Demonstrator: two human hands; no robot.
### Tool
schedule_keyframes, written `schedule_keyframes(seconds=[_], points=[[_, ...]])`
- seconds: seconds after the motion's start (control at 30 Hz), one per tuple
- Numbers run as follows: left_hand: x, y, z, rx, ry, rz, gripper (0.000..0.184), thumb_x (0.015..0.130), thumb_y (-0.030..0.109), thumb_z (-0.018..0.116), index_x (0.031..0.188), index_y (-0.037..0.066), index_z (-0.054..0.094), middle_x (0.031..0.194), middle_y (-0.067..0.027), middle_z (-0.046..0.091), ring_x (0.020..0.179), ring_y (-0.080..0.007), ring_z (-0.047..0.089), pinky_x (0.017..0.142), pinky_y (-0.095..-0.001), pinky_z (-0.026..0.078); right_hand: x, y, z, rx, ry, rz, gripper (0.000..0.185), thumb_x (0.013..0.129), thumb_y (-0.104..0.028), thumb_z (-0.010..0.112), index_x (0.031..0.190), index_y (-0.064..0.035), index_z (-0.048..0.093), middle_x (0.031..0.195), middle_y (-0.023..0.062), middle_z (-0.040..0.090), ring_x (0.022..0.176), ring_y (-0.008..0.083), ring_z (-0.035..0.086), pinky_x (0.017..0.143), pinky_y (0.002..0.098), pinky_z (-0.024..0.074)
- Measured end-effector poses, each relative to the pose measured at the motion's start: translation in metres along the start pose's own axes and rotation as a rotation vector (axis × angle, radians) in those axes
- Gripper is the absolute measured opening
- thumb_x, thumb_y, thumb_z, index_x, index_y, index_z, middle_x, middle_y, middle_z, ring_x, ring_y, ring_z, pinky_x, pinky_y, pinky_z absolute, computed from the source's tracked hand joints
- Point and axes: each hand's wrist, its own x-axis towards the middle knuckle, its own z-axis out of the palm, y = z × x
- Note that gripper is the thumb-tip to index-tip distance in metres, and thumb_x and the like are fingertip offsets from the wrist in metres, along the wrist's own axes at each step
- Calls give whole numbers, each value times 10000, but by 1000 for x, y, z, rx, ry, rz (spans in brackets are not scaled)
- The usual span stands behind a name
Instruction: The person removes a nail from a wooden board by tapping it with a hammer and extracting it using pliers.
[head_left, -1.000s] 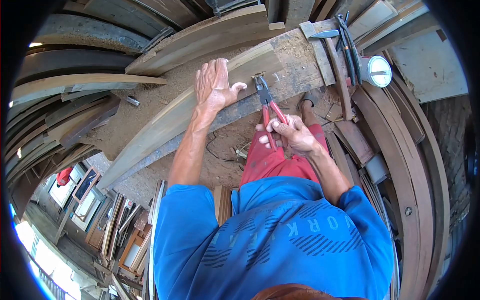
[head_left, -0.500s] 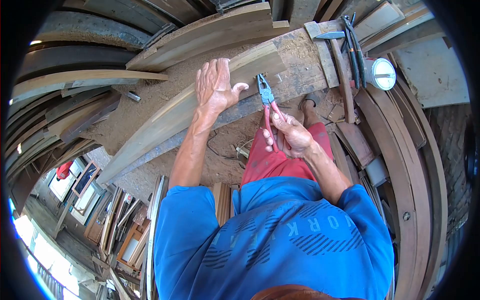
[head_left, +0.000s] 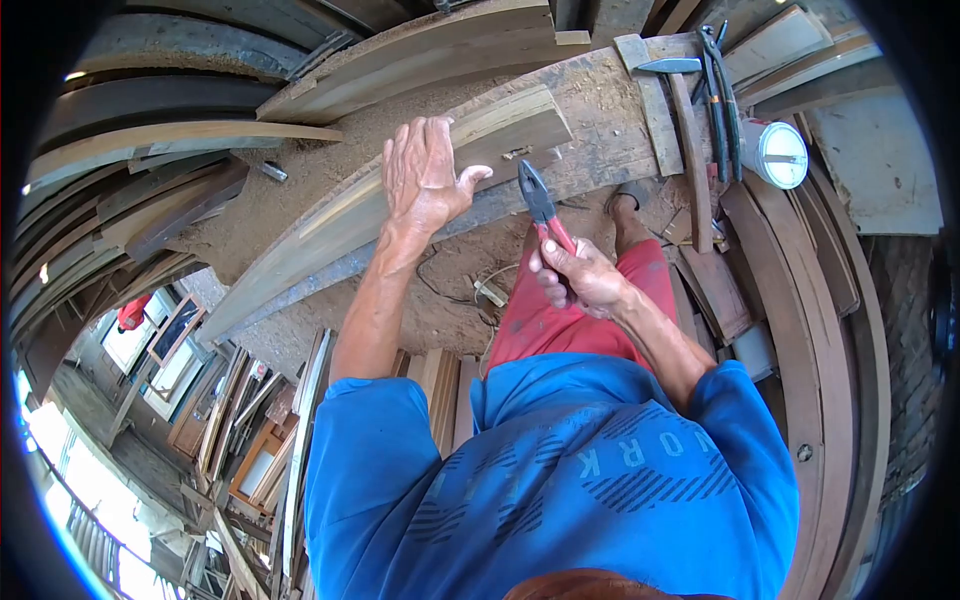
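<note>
My left hand (head_left: 427, 183) lies flat on a long pale board (head_left: 480, 134), its thumb apart from the fingers. My right hand (head_left: 583, 275) is closed around the red handles of a pair of pliers (head_left: 538, 198). The pliers' dark jaws point up toward the board, a little below a small rough slot (head_left: 517, 153) near its right end. They look nearly closed, with nothing visible between them, and do not touch the slot. Under the board is a worn wooden bench (head_left: 610, 135) with sawdust on it.
A hammer (head_left: 690, 150) and long-handled pincers (head_left: 722, 105) lie at the bench's right end, beside a white tub (head_left: 782, 156). Curved planks (head_left: 800, 330) stand at the right, and more boards (head_left: 150, 100) are stacked at the left. A person in red (head_left: 133, 313) is far off at the left.
The pliers in my right hand have drawn back from the slot, down and to the right, and their jaws have come closer together. My left hand remains on the board.
</note>
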Motion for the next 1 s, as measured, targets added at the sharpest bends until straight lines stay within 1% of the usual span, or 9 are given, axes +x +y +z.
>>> schedule_keyframes(seconds=[0.07, 0.1, 0.2, 0.3, 0.4, 0.5, 0.73, 0.87, 1.0], points=[[1, -2, 2, 5, -2, -4, 720, 682, 403, 970, 1186, 46, 602, 1116, -141, 633, 1081, -334, 609, 908, -481, 461, -5, 1, -4, -352, 66, -187, 270, 1136, -326, 558, 1148, -58, 536, 847, 35, 677, 625, 105, 571, 561, 313, 503], [1, -2, 1, -1, -17, -9, 735, 682, 400, 968, 1211, 45, 599, 1128, -152, 644, 1089, -350, 615, 918, -484, 465, -13, -8, -1, -511, 83, -259, 204, 1131, -230, 535, 1219, -54, 478, 951, 84, 743, 736, 108, 648, 654, 321, 548], [3, -2, -1, -15, -39, -22, 769, 682, 390, 964, 1260, 45, 592, 1152, -173, 664, 1105, -381, 627, 938, -491, 473, -29, -27, 19, -597, 186, -93, 171, 1131, -169, 506, 1243, -44, 467, 1056, 112, 743, 857, 125, 702, 728, 331, 572], [4, -1, -1, -17, -29, -24, 767, 681, 381, 966, 1264, 50, 591, 1157, -172, 664, 1112, -380, 627, 942, -490, 473, -18, 1, 8, -324, 57, -261, 176, 1125, -137, 517, 1273, -48, 484, 1202, 149, 723, 964, 165, 744, 780, 348, 614], [4, -3, -1, -21, -12, -11, 757, 678, 380, 970, 1249, 54, 594, 1150, -159, 657, 1111, -362, 622, 940, -485, 469, -13, 3, 12, -82, 6, -219, 193, 1117, -110, 537, 1305, -77, 515, 1308, 166, 688, 1039, 207, 758, 836, 375, 644], [5, -4, 0, -20, -2, 3, 746, 667, 392, 979, 1215, 57, 599, 1124, -135, 641, 1096, -334, 613, 930, -475, 461, -5, 1, 13, 50, -6, -245, 249, 1099, -171, 614, 1331, -105, 554, 1317, 191, 710, 1044, 265, 778, 827, 429, 668], [6, -5, -1, -20, -37, -19, 776, 672, 391, 973, 1262, 58, 595, 1161, -155, 665, 1120, -356, 625, 949, -480, 468, -10, -24, 10, 150, -5, -51, 188, 1115, -206, 580, 1288, -134, 565, 1219, 169, 742, 982, 252, 784, 777, 417, 660], [10, -4, -4, -37, -69, -39, 797, 673, 388, 973, 1290, 55, 593, 1191, -167, 676, 1144, -370, 626, 972, -482, 468, -3, -27, 3, 181, -37, -67, 268, 1139, -324, 551, 1320, -130, 522, 1083, 163, 756, 798, 185, 746, 632, 333, 623], [10, -4, -4, -24, -81, -43, 797, 681, 389, 972, 1294, 53, 590, 1206, -170, 672, 1163, -371, 620, 984, -482, 467, -4, -31, 11, 200, 20, -43, 322, 1145, -382, 527, 1322, -114, 510, 901, 87, 711, 618, 144, 636, 518, 298, 545]])
